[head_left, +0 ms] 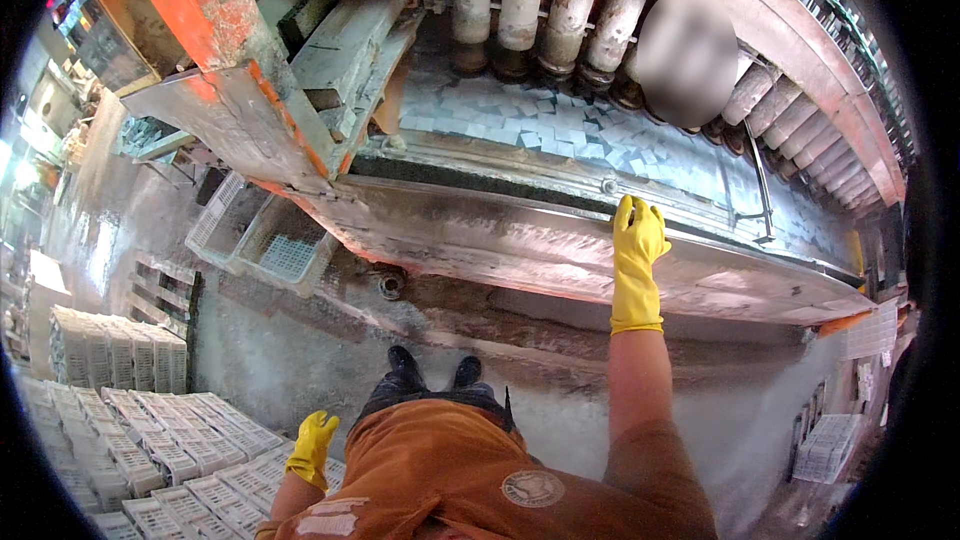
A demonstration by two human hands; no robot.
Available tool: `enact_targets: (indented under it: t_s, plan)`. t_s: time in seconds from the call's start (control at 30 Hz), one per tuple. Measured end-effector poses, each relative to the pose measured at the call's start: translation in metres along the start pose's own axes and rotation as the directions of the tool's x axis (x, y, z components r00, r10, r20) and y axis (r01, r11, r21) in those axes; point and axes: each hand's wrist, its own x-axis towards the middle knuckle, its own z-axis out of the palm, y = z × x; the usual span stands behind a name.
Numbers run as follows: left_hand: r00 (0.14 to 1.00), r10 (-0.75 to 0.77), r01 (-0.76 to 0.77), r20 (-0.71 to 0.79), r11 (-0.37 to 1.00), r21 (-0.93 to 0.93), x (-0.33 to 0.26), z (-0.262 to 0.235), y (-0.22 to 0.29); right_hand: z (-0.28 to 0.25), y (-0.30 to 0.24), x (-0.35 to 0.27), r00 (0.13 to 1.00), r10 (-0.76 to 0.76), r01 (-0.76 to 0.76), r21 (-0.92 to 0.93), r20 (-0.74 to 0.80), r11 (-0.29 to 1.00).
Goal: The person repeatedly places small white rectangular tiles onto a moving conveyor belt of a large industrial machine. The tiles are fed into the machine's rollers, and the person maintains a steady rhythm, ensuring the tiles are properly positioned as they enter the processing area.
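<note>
Right hand (637, 240) in yellow glove, fingers spread flat on wet grey metal trough rim (560, 240); left hand (312, 448) loosely curled, empty, low near white plastic crates (190, 460). Risk: palm slipping on slick rim.

The right hand (638, 230), in a yellow rubber glove, reaches forward with fingers spread flat on the metal rim (520, 240) of a long, wet, grey trough. The left hand (312, 448), gloved alike, hangs low by the hip, just above stacked white crates (190, 460) on the floor.
</note>
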Motion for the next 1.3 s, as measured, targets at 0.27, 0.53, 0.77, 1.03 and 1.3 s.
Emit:
enact_targets:
  t_s: [0.27, 0.53, 0.77, 1.03, 1.3]
  plan:
    - [0.968, 0.012, -0.011, 0.251, 1.0, -0.004, -0.042, 0.044, -0.105, -0.003, -0.002, -0.002, 1.0, -0.021, 0.021, 0.0, -0.005, 1.0]
    - [0.977, -0.198, 0.212, 0.081, 0.941, -0.262, -0.025, 0.047, -0.045, -0.009, 0.007, 0.008, 0.979, -0.201, 0.201, -0.005, -0.007, 0.98]
    - [0.931, 0.131, -0.176, -0.34, 0.979, -0.105, 0.032, -0.065, 0.095, -0.075, 0.008, 0.034, 0.935, -0.35, 0.354, -0.069, 0.061, 0.933]
    - [0.535, 0.631, -0.741, -0.562, 0.67, 0.047, 0.075, -0.178, 0.318, -0.01, 0.037, 0.05, 0.885, -0.364, 0.384, -0.011, 0.289, 0.923]
    - [0.267, 0.837, -0.841, -0.477, 0.444, 0.308, 0.148, -0.217, 0.438, -0.042, 0.018, 0.06, 0.863, -0.23, 0.245, 0.026, 0.45, 0.969]
